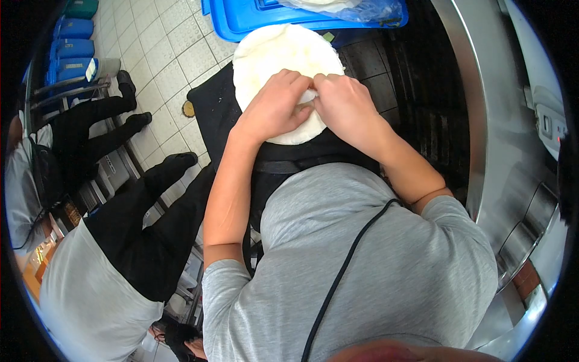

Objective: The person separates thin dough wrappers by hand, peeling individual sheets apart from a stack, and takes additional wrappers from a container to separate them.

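A large round sheet of pale dough (283, 51) hangs in front of my body, over a black apron (220, 114). My left hand (278, 105) is closed at the middle of the sheet, its fingers curled with a small whitish bit between them and the other hand. Touching it from the right, my right hand (344, 105) pinches at the same whitish bit. Whether that bit is part of the dough or a separate piece, I cannot tell.
A blue lid (235, 24) with clear plastic lies beyond the dough. At the left, two people (90, 289) (30, 175) in grey shirts stand along a metal counter. Blue bins (75, 48) stand at the far left. A steel surface (482, 108) curves along the right.
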`<control>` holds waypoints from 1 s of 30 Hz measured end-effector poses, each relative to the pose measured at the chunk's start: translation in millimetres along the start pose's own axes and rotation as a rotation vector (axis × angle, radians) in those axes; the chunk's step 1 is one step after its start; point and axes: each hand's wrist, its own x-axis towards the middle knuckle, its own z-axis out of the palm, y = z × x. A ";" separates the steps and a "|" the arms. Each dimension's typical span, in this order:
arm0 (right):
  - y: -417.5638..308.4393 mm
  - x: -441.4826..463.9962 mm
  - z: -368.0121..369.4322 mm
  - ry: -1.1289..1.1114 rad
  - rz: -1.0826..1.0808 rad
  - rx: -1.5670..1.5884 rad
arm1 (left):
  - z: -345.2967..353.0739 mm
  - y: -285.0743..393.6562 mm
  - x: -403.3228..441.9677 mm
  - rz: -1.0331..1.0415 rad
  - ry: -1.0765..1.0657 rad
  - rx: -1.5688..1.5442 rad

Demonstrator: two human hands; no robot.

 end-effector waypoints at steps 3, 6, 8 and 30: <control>4.1 -4.4 2.3 0.024 -0.030 -0.002 | -2.1 -5.6 -2.5 -0.012 -0.056 0.017; 3.3 -6.8 4.9 0.032 -0.070 -0.010 | -7.2 -5.1 -1.7 -0.003 -0.065 0.018; 2.4 -7.2 4.6 0.029 -0.077 -0.002 | -7.9 -6.0 1.0 0.027 -0.053 0.014; -19.9 -13.8 2.8 -0.038 -0.019 -0.005 | -11.2 -11.6 -4.0 0.012 -0.102 -0.013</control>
